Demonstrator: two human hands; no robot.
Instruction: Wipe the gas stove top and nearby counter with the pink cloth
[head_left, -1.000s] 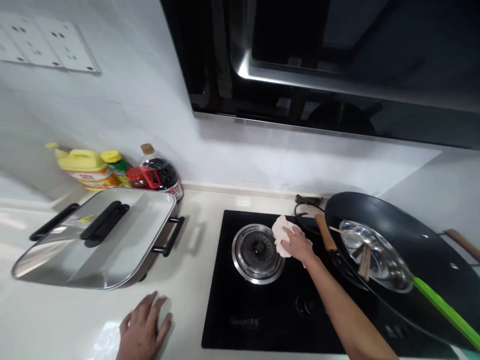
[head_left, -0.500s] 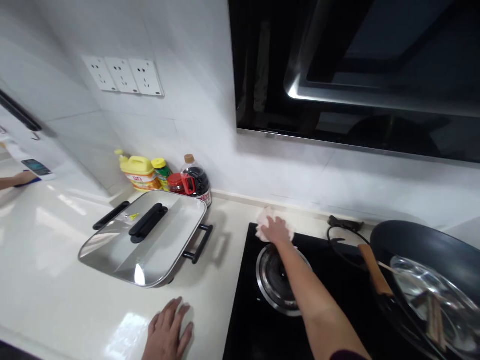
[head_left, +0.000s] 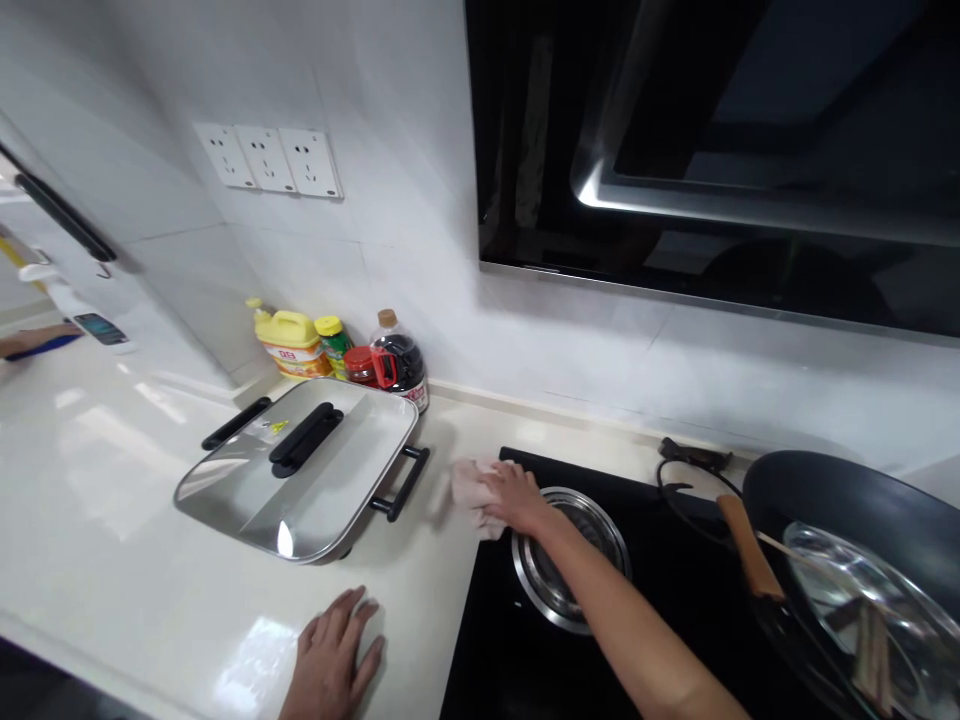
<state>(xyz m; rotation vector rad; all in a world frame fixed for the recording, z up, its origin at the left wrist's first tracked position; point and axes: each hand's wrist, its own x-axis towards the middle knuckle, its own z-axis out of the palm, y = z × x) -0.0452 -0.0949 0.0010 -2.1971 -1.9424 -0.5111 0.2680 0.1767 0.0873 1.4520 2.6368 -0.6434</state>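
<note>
My right hand (head_left: pixel 516 495) presses a pale pink cloth (head_left: pixel 472 492) over the left edge of the black cooktop (head_left: pixel 487 640), with part of the cloth on the white counter. My forearm passes over the round burner (head_left: pixel 541 580) with its shiny metal ring. Flat on the counter (head_left: pixel 420 610) rests my left hand (head_left: pixel 330 655), fingers spread and holding nothing. Beyond it stands a rectangular electric pan with a glass lid (head_left: pixel 330 500) and black handles.
Against the wall are a yellow jug (head_left: pixel 291 345), a green container (head_left: pixel 334 345), a red-lidded jar (head_left: pixel 361 367) and a dark sauce bottle (head_left: pixel 401 365). A large wok (head_left: pixel 817 480) with a wooden handle sits right. The range hood (head_left: pixel 675 235) overhangs. Another person's hand (head_left: pixel 37 340) is far left.
My right hand has slid the cloth left and toward me, from the cooktop's back corner to its left edge. My left hand stays on the counter. The view has shifted slightly.
</note>
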